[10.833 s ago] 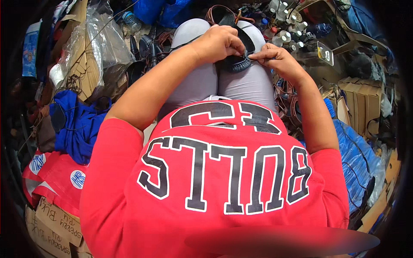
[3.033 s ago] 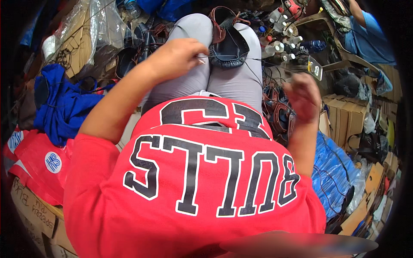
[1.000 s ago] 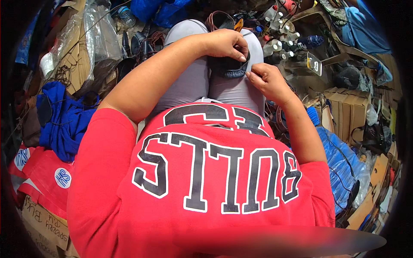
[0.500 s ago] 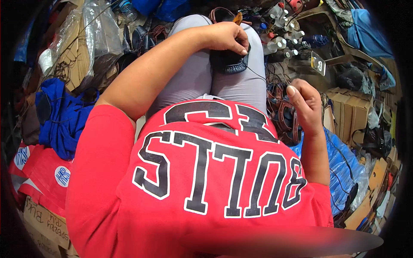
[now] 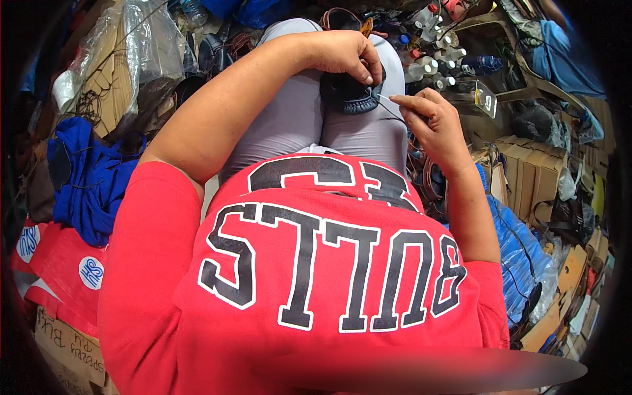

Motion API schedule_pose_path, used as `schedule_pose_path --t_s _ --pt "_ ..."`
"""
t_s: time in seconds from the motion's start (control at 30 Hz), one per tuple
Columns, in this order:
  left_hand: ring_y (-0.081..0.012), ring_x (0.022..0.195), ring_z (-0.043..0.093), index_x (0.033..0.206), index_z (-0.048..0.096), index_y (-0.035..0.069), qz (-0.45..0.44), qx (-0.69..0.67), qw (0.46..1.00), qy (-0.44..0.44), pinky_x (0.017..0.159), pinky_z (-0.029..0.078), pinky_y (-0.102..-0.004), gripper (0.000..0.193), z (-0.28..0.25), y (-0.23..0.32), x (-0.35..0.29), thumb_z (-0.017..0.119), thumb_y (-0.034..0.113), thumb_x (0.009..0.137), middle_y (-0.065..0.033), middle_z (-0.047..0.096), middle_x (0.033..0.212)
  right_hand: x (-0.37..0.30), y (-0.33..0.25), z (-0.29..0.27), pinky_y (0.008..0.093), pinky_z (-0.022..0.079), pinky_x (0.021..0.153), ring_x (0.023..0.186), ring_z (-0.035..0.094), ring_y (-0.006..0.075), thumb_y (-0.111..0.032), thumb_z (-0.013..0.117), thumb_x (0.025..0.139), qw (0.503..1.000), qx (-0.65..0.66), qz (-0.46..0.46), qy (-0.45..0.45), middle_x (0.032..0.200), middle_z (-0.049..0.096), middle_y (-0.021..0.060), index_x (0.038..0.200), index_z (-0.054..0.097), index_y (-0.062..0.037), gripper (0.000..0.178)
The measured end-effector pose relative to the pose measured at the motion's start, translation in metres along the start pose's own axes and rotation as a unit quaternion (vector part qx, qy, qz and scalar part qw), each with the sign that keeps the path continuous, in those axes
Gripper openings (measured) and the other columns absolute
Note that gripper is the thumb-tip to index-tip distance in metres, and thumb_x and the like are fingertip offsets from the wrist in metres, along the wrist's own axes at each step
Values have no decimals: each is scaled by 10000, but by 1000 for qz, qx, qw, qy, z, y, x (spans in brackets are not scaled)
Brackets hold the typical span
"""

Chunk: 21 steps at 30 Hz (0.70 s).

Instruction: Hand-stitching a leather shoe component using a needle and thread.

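A dark shoe (image 5: 359,105) with a gathered, stitched toe rests on my grey-trousered lap. My left hand (image 5: 351,58) is closed over its far edge, thumb pressed down on it. Just right of the shoe, my right hand (image 5: 431,122) is closed in a pinch. From its fingertips a thin pale needle (image 5: 384,97) points toward the shoe's side. A dark thread (image 5: 393,114) runs from the shoe toward the lower right, below my right hand. Where the thread's other end lies is hidden.
Several small bottles (image 5: 434,66) stand beyond my right knee. Cardboard pieces (image 5: 526,168) and blue plastic (image 5: 517,253) lie at the right. On the left are blue cloth (image 5: 85,191), clear plastic wrap (image 5: 155,46) and a red bag (image 5: 62,263).
My right hand has moved up and left, from beside my lap to close by the shoe; the needle now shows. My left hand keeps its grip on the shoe.
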State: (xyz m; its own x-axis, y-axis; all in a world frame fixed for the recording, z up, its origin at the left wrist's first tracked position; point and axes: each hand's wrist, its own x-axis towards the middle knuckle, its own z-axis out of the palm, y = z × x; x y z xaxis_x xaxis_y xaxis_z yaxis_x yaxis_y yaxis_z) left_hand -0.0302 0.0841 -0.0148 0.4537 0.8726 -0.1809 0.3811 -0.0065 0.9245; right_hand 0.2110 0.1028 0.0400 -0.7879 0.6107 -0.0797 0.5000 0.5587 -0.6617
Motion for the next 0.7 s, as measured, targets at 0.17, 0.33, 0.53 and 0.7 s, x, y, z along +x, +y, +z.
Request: schedule_pose_path --t_s 0.17,0.33,0.53,0.7 --pt "-169 931 582 952 709 42 -3 8 1000 -5 880 431 -288 193 0 1 -1 676 80 765 -52 630 923 4 -5 -2 327 453 627 681 576 246 -66 603 787 999 -44 5 -12 751 558 98 993 697 -84 227" --pt "-166 912 590 956 708 36 1 2 1000 -12 863 443 -284 198 -1 3 -1 669 68 765 -49 631 910 7 -9 6 344 465 628 687 590 270 -65 606 782 998 -53 -19 -2 759 568 114 981 696 -81 219" --pt "-168 911 590 954 710 37 -12 -1 1000 -7 853 449 -282 198 0 0 -1 672 64 761 -47 628 907 13 -12 3 332 469 635 698 595 265 -63 618 788 998 -50 -17 -18 766 573 112 971 700 -97 203" --pt "-174 898 577 963 719 73 19 32 999 7 837 445 -285 204 3 1 3 688 86 762 -44 605 894 23 10 -1 270 454 680 728 546 151 10 587 780 998 7 -3 -69 783 524 46 984 706 -107 263"
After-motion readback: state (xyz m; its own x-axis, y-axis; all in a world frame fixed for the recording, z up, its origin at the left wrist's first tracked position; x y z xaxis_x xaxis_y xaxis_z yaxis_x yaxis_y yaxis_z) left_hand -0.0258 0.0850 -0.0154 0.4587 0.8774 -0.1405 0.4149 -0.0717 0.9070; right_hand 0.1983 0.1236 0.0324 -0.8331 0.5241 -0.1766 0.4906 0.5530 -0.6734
